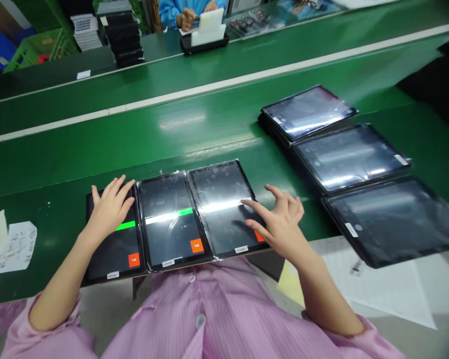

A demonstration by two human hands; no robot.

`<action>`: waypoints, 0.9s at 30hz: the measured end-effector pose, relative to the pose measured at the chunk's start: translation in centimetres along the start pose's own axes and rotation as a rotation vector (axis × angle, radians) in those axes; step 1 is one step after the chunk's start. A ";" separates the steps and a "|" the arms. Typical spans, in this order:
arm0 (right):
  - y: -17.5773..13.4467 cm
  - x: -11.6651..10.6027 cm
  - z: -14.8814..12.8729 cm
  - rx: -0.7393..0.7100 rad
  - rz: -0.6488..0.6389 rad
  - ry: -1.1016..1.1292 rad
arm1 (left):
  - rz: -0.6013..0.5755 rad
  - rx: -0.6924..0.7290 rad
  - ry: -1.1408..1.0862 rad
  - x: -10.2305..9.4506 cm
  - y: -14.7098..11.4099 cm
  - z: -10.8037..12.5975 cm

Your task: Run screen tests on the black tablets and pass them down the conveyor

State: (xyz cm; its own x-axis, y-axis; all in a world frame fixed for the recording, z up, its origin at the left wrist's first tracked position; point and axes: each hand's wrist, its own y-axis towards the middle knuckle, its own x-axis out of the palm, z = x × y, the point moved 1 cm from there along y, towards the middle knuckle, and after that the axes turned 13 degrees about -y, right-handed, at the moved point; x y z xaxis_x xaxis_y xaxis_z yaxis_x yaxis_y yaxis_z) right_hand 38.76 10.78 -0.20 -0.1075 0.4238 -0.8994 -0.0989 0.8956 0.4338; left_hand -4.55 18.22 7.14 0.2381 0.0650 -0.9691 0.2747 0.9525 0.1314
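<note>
Three tablets lie side by side along the near edge of the green bench. Over the upper part of the left tablet [114, 254] is my left hand [110, 209], its fingers spread. That screen shows a green bar and an orange "Fail" box, as does the middle tablet [168, 234]. My right hand [280, 219] hovers at the right side of the right tablet [220, 219], index finger stretched over the screen; whether it touches the glass I cannot tell. Part of an orange box shows beneath that hand. Neither hand holds anything.
To the right stand stacks of tablets, a far one [307, 112], a middle one [351, 154] and a near one [396, 214]. Papers [18, 244] lie at far left. Across the bench, a person's hand [187, 19] is by a white stand [209, 30], near a dark stack [123, 37].
</note>
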 end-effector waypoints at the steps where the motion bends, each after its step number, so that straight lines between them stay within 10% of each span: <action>1: 0.3 0.1 0.5 0.026 0.021 0.060 | -0.020 -0.028 -0.010 0.2 0.8 0.2; 10: 6.0 6.2 2.0 0.505 -0.033 0.930 | -0.076 -0.087 0.085 0.1 1.1 1.0; 27: 5.7 6.5 1.6 0.558 0.004 0.925 | -0.166 -0.239 -0.003 -1.6 2.6 1.3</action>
State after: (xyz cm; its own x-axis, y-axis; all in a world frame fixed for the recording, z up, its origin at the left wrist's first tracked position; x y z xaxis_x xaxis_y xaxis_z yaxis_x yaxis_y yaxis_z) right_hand 39.11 18.86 -3.69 -0.8356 0.3693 -0.4067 0.3424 0.9290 0.1401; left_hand -3.03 20.22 9.31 0.2106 -0.0984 -0.9726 0.0831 0.9931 -0.0825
